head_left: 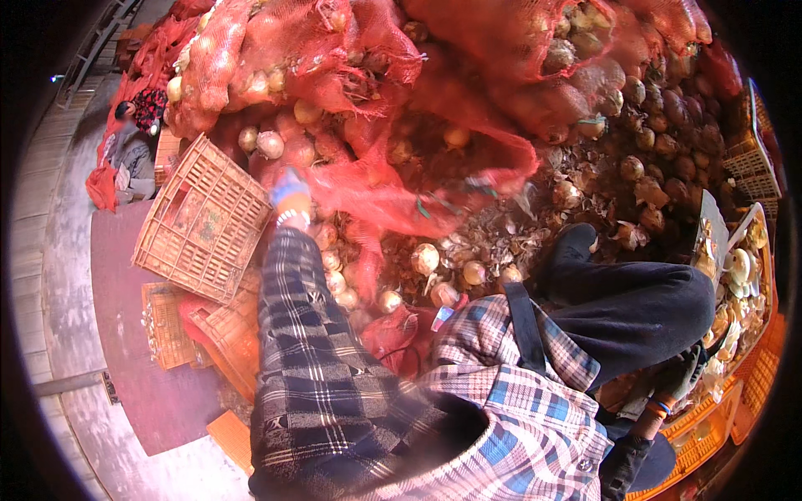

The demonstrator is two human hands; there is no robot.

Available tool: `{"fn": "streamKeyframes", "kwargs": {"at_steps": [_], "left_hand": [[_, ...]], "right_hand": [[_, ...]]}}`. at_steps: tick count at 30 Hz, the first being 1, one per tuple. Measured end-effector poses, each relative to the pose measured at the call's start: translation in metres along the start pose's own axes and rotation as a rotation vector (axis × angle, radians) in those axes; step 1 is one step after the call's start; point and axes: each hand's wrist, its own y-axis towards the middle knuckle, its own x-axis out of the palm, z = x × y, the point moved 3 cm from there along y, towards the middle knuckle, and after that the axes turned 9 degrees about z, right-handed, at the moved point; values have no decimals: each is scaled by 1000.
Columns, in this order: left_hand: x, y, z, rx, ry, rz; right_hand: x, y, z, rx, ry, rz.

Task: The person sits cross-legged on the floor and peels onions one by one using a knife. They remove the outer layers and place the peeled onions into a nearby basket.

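Observation:
My left hand (pixel 289 191), gloved and blurred by motion, reaches forward beside an upturned plastic crate. It grips the edge of a red mesh bag (pixel 388 197), whose slack part stretches away to the right, also blurred. Whole onions (pixel 425 258) lie below the mesh on loose dry skins. Low at the right, my right hand (pixel 680 376) wears a grey glove and is beside a crate of peeled onions (pixel 740 266). Its fingers are partly hidden, and I cannot tell whether it holds anything.
Filled red mesh onion sacks (pixel 263 56) are heaped ahead. An orange-tan crate (pixel 203 219) leans at the left above other crates (pixel 166 325). Loose onions and skins (pixel 651 144) cover the ground at the right. Another person (pixel 135 138) sits at far left.

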Motion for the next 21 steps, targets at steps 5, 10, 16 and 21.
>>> {"fn": "streamKeyframes", "kwargs": {"at_steps": [5, 10, 16, 21], "left_hand": [[29, 17, -16, -779, -1076, 70], [-46, -140, 146, -222, -1337, -56], [-115, -301, 245, 480, -794, -763], [-68, -339, 257, 402, -449, -964]], "right_hand": [[4, 1, 1, -23, -7, 29], [-8, -8, -8, -67, -37, 3], [-28, 3, 9, 0, 18, 20], [-21, 7, 10, -420, -457, -159]]}}
